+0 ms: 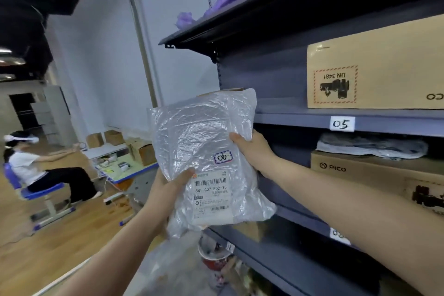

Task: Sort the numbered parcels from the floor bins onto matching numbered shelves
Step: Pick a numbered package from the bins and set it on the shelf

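Both hands hold a crinkled clear plastic parcel [206, 158] in the air, in front of the grey metal shelving [300, 118].

The left hand [168, 187] pinches its lower left edge, thumb on the front; the right hand [252, 146] clamps its right edge, fingers behind. A handwritten sticker [223, 157] is on the parcel's front. A white "05" tag [342, 124] is on a shelf edge; above it stands a brown cardboard box [374, 72].

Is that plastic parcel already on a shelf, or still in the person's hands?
In hand. The left hand and right hand grip the parcel in front of the shelves, not resting on one.
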The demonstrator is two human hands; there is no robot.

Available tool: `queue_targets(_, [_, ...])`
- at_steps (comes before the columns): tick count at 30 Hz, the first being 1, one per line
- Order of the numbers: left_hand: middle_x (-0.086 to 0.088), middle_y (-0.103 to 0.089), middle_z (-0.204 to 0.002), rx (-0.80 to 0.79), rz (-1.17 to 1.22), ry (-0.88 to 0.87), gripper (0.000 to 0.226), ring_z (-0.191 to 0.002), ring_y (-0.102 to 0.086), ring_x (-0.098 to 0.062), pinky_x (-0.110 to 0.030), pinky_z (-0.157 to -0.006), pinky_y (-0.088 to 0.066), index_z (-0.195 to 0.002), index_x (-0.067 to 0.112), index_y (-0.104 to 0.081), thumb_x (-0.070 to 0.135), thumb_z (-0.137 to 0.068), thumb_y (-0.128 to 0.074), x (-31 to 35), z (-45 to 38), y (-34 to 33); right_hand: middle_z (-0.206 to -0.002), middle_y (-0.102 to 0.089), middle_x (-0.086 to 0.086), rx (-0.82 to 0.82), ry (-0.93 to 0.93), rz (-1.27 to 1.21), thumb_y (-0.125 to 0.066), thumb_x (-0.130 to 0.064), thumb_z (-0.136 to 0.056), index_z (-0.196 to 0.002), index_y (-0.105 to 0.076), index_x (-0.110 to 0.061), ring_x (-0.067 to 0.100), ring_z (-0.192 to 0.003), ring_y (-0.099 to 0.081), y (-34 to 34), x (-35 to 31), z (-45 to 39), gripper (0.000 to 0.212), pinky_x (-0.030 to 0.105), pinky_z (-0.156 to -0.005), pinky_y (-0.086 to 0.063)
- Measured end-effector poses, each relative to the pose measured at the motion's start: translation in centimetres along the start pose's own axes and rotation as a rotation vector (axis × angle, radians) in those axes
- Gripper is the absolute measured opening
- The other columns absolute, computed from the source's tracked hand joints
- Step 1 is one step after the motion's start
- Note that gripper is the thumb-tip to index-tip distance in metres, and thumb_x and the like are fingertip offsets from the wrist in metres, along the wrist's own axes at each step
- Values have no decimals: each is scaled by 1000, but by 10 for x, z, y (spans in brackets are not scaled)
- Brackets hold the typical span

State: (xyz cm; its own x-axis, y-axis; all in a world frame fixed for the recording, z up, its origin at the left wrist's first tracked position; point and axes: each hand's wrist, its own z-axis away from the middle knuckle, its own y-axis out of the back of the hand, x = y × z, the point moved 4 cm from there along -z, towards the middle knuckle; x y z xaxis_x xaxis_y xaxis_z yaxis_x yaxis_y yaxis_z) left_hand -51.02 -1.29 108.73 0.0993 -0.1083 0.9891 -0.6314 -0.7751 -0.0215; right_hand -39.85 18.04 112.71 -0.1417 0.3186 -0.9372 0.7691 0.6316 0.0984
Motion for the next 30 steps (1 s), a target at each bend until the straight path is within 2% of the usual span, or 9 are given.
queue_targets(2, [-6, -73, -108, 17, -1, -18, 62, -94, -71, -29, -53, -89, -53, -131, 24, -49, 33, -77, -79, 9, -42, 15, -106, -68, -2, 48, 8, -4, -62, -36, -92, -113, -60, -20, 18, -99, -66, -13, -10, -31, 26, 31, -87, -51])
queue_targets(6, [-11, -68, -113, 71, -118, -31, 95, -96, -68, -29, -47, -85, -54, -128, 13, -48, 61, -54, -85, 40, -136, 37, -112, -63, 2, 155, 3, 8, -62, -43, -88, -120, -47, -16, 21, -100, -63, -30, -31, -97, 45, 37, -90, -51])
queue_targets(10, [-10, -61, -79, 99, -188, -30, 57, -71, -55, -21, -30, -66, -42, -104, -2, -61, 47, -77, -76, 82, -215, 38, -111, -59, 2, 142, -6, 171, -59, -42, -91, -122, -45, -13, 20, -96, -59, -32, -50, -153, 46, 29, -70, -47])
queue_targets(14, [-9, -64, -74, 16, -252, -49, 54, -63, -56, -18, -25, -62, -42, -99, 3, -61, 50, -76, -75, 114, -296, 33, -96, -63, 4, -4, -46, 255, -60, -41, -90, -116, -49, -15, 17, -72, -60, -41, -64, -207, 38, 27, -56, -47])
queue_targets(18, [-2, -65, -62, -132, -246, -32, 38, -49, -57, -13, -15, -52, -43, -94, 5, -65, 41, -84, -67, 128, -354, 13, -89, -66, 5, -23, -68, 341, -59, -36, -93, -107, -58, -17, 17, -68, -61, -41, -77, -248, 24, 24, -52, -51])
queue_targets(20, [-2, -63, -58, -180, -214, -46, 25, -42, -54, -12, -15, -44, -39, -82, 10, -59, 33, -92, -59, 134, -380, -1, -86, -65, 6, 25, -124, 385, -60, -32, -93, -104, -61, -12, 19, -68, -60, -37, -81, -267, 23, 25, -54, -53])
queue_targets(24, [-9, -57, -78, -277, -98, -56, 16, -63, -53, -22, -26, -59, -43, -79, 12, -54, 24, -89, -55, 151, -437, -24, -85, -63, 10, 214, -156, 474, -63, -21, -88, -103, -63, -3, 24, -75, -61, -24, -85, -314, 24, 34, -72, -54])
queue_targets(28, [-9, -45, -76, -369, -39, -86, 12, -64, -43, -22, -30, -62, -38, -76, 10, -48, 19, -80, -54, 158, -494, -42, -102, -72, 13, 397, -182, 544, -63, -29, -87, -111, -63, -3, 29, -93, -70, -14, -80, -350, 36, 44, -91, -55])
queue_targets(30, [-10, -47, -76, -428, -35, -120, 12, -67, -45, -23, -32, -65, -40, -77, 8, -50, 18, -82, -52, 161, -517, -51, -100, -73, 14, 467, -211, 584, -63, -37, -85, -107, -64, -7, 30, -92, -71, -13, -77, -361, 37, 46, -90, -56])
